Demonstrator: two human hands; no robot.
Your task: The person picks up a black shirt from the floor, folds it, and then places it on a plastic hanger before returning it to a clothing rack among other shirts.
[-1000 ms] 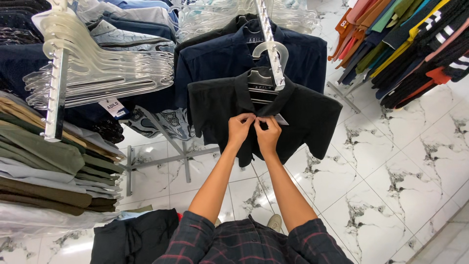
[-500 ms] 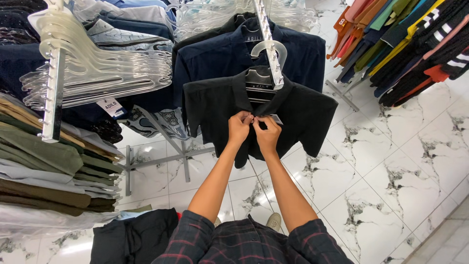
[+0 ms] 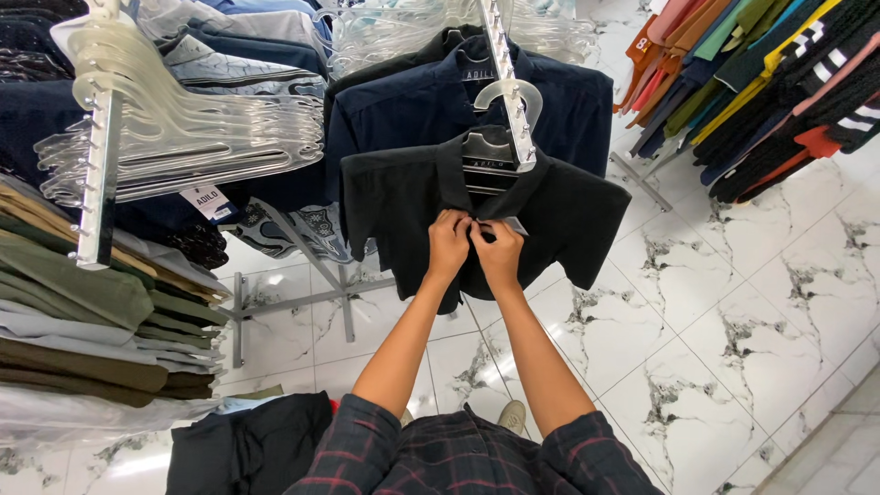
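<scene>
We stand on a white marble floor among clothes racks. On our left a metal arm carries a row of clear empty hangers above a run of olive, brown and grey folded garments. On our right bright shirts hang packed in a row. Straight ahead a slanted pegged rail holds a navy shirt at the back and, in front of it and lower, the black shirt on its own clear hanger.

Both our hands meet at the middle of the black shirt's front, just under the collar. The left hand is curled nearly closed, fingers pinching one edge of the placket. The right hand is likewise closed in a pinch on the other edge, thumb and forefinger tips touching the cloth right beside the left's. The button itself is hidden under our fingers, so we cannot tell whether it is through its hole.

To do this well, we judge we should keep the two edges level, hold the cloth taut without dragging the shirt off its hanger, and work with fingertips only, so the collar stays square.
</scene>
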